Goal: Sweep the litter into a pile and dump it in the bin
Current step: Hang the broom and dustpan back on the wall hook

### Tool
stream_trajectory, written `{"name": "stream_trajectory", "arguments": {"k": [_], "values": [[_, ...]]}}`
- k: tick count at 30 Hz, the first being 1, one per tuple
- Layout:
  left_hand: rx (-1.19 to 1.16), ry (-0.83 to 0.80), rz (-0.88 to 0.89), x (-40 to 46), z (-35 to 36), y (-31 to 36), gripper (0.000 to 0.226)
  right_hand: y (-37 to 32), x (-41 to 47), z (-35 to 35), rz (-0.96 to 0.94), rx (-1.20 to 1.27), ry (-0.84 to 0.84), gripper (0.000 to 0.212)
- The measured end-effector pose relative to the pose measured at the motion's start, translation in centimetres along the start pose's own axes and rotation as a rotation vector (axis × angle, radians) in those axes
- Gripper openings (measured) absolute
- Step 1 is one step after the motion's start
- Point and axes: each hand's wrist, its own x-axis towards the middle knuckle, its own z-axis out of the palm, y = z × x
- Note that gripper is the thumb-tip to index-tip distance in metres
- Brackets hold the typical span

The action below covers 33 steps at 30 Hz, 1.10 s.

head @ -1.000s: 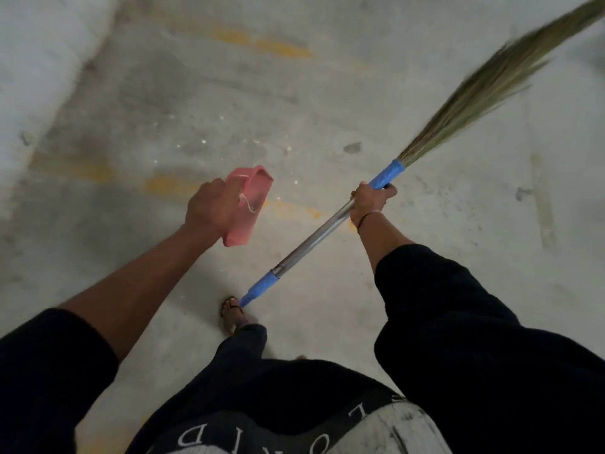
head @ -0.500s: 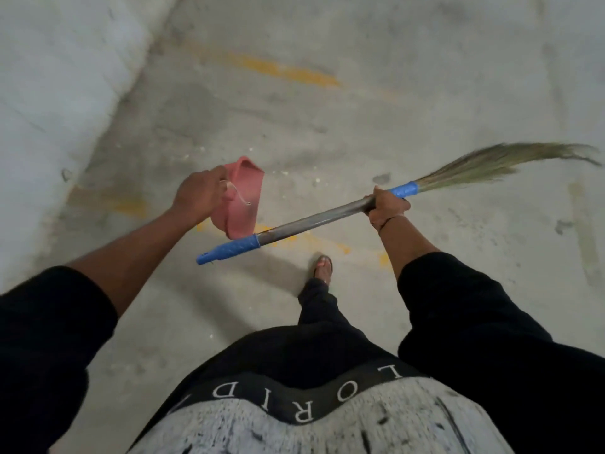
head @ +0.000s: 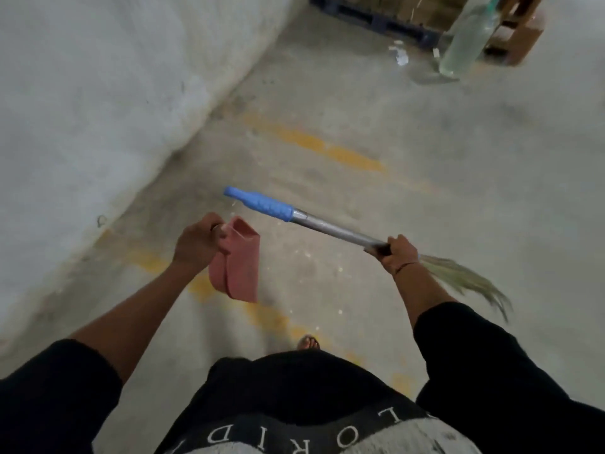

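Brightness: you see a dim, flat, greyish indoor scene with muted colours.
Light source: none visible; the white wall point(head: 98, 93) on your left looks brightest.
Shadows: soft and faint on the concrete floor point(head: 458, 191), with no hard edges.
Glare: none.
Blur: the broom bristles point(head: 468, 283) smear with motion; the clear bottle point(head: 465, 40) and what may be crates at the top are streaked.
Distortion: wide-angle bending curves the wall base and stretches your dark sleeves at the bottom corners.

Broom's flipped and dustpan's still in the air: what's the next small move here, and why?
Probably swing the broom so its bristles drop to the floor: the right hand holds them trailing backward, while pale specks lie scattered ahead and the left hand holds the pink dustpan aloft.
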Motion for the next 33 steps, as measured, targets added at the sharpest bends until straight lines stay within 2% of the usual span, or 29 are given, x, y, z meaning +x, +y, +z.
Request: {"name": "stream_trajectory", "arguments": {"k": [2, 6, 8, 10, 12, 15, 18, 22, 25, 28, 33], "values": [[-0.020, 0.074, 0.018, 2.7, 0.3, 0.4, 0.020, -1.7, 1.7, 2.6, 0.028, 0.065, -0.038, 0.048], [-0.068, 0.150, 0.021, 7.7, 0.1, 1.7, 0.014, -6.6, 4.2, 9.9, -0.018, -0.063, -0.047, 0.047], [-0.034, 0.187, 0.041, 10.9, -0.3, 1.9, 0.011, -8.1, 6.4, 13.5, 0.001, -0.014, -0.021, 0.047], [-0.026, 0.189, -0.032, 14.5, -1.0, 2.2, 0.014, -9.4, 8.2, 17.5, 0.029, 0.011, -0.031, 0.048], [-0.039, 0.180, -0.111, 18.2, -1.7, 2.2, 0.020, -10.7, 9.9, 21.9, -0.009, -0.063, -0.061, 0.045], [-0.013, 0.235, 0.021, 24.3, -3.0, 0.6, 0.028, -12.2, 12.5, 28.5, -0.067, -0.097, -0.109, 0.033], [-0.121, 0.175, -0.004, 30.3, -5.2, -0.3, 0.012, -14.5, 14.1, 35.4, -0.064, -0.142, -0.153, 0.021], [-0.083, 0.188, 0.018, 37.1, -8.2, -1.9, 0.014, -16.9, 15.5, 43.9, -0.074, -0.256, -0.153, 0.017], [-0.076, 0.203, 0.050, 41.2, -10.4, -3.4, 0.012, -18.1, 16.6, 49.5, -0.090, -0.337, -0.181, 0.022], [-0.049, 0.245, 0.040, 43.8, -12.0, -4.3, 0.021, -19.2, 17.2, 54.3, -0.053, -0.388, -0.229, 0.026], [0.058, 0.298, -0.050, 47.0, -12.7, -6.1, 0.009, -20.4, 19.8, 61.5, 0.003, -0.517, -0.359, 0.030]]}}
